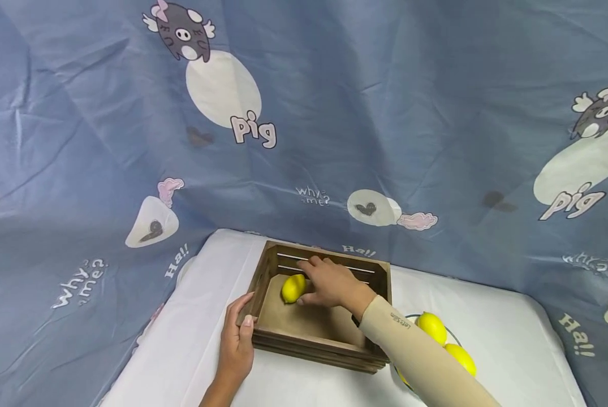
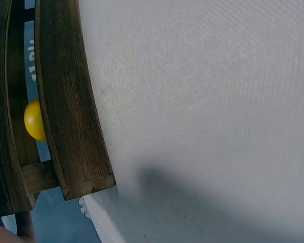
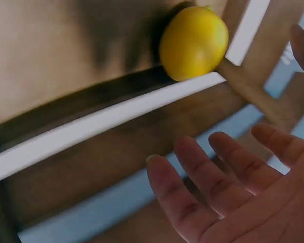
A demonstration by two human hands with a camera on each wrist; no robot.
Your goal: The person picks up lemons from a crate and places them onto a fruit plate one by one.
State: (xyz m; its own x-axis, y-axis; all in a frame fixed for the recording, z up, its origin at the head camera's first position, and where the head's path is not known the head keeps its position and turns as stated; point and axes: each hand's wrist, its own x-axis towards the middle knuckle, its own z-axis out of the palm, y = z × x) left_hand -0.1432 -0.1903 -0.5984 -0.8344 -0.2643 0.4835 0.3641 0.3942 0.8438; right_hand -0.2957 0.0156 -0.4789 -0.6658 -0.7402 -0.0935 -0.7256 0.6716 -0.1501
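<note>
Right hand [image 1: 331, 282], fingers loosely spread and holding nothing, hovers inside the dark slatted wooden crate [image 1: 329, 347] just right of the yellow oval lemon [image 1: 293, 288] lying in its far-left corner, while the left hand [image 1: 238, 336] grips the crate's near-left corner.

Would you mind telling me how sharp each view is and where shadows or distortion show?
Head view: sharp and evenly lit; the right hand shades the crate floor. Left wrist view: the crate slats bow from lens distortion, and a soft shadow falls on the white cloth. Right wrist view: fingers blurred, lemon sharper.
</note>
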